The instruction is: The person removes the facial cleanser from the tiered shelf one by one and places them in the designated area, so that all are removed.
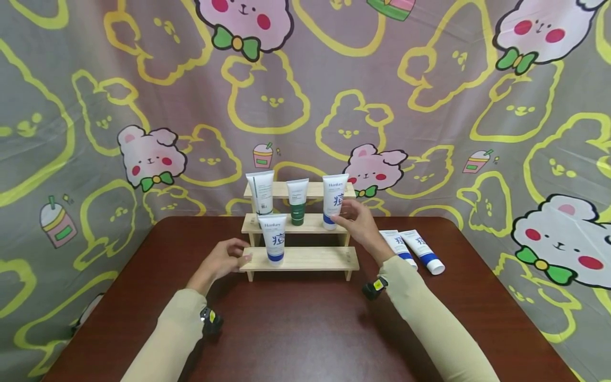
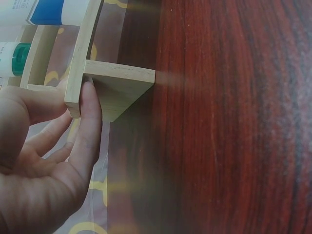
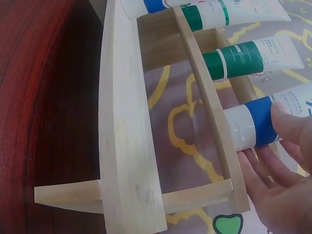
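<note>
A three-step wooden display rack (image 1: 315, 259) stands on the table. My left hand (image 1: 221, 261) grips the left end of its lowest step, thumb and fingers on either side of the board (image 2: 75, 80). On the middle step's right end, my right hand (image 1: 360, 225) holds a white squeeze tube with a blue band (image 1: 333, 193), upright on its cap (image 3: 241, 127). A green-and-white tube (image 1: 297, 199) and a taller white tube (image 1: 262, 192) stand further left on that step. Another blue-banded tube (image 1: 274, 233) is upright on the lowest step, near my left hand.
Two more blue-banded tubes, a left one (image 1: 397, 243) partly behind my right forearm and a right one (image 1: 422, 250), lie on the dark red wooden table (image 1: 305, 329) right of the rack. A patterned cartoon curtain (image 1: 305, 106) hangs close behind the table.
</note>
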Demonstrator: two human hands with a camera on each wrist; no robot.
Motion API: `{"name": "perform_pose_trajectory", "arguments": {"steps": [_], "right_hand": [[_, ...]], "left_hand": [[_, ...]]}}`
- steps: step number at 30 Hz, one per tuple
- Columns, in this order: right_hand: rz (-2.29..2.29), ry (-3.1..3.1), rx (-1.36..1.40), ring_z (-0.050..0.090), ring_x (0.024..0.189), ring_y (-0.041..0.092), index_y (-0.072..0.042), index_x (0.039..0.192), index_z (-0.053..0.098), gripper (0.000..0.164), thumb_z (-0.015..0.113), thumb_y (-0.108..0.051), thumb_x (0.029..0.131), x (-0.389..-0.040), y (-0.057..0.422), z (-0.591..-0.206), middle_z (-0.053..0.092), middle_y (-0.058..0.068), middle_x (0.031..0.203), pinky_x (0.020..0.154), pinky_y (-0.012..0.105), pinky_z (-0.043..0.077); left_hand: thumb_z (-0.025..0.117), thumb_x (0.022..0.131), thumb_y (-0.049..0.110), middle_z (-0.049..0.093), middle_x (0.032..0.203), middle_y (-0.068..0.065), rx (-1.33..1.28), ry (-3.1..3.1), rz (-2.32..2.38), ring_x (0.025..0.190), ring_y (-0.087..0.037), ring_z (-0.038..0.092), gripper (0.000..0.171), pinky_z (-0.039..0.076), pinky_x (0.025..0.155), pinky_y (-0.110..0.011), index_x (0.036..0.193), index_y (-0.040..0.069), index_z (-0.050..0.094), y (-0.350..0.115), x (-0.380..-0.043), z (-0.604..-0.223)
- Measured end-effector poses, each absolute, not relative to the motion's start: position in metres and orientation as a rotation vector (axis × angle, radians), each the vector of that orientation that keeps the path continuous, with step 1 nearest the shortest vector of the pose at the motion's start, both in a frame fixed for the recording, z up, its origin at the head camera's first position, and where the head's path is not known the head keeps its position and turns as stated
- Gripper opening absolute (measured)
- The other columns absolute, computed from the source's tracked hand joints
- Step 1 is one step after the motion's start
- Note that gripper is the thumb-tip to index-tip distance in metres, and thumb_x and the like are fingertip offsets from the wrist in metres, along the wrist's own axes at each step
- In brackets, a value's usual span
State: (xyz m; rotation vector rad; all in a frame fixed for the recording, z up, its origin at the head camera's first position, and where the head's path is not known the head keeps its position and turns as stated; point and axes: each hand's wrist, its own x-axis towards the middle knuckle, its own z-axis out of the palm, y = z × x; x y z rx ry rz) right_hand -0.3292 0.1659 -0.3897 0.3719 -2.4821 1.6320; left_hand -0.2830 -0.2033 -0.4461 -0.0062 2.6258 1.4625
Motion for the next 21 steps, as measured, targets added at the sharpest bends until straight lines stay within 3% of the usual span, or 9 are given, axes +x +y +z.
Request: {"name": "perform_pose_trajectory", "arguments": {"steps": [21], "right_hand": [[1.645, -2.446, 0.377, 0.065, 0.119, 0.039, -0.005, 0.138, 0.059, 0.049, 0.077, -0.017, 0.094, -0.3291, 0.1688, -0.3916, 0.067, 0.022, 0.133, 0.102, 0.051, 0.054]], "left_hand": [[0.075, 0.094, 0.015, 0.068, 0.113, -0.022, 0.010, 2.619, 1.476, 0.085, -0.020, 0.067, 0.042, 0.063, 0.077, -0.037, 0.131, 0.000, 0.061, -0.2037, -0.2830, -0.4458]]}}
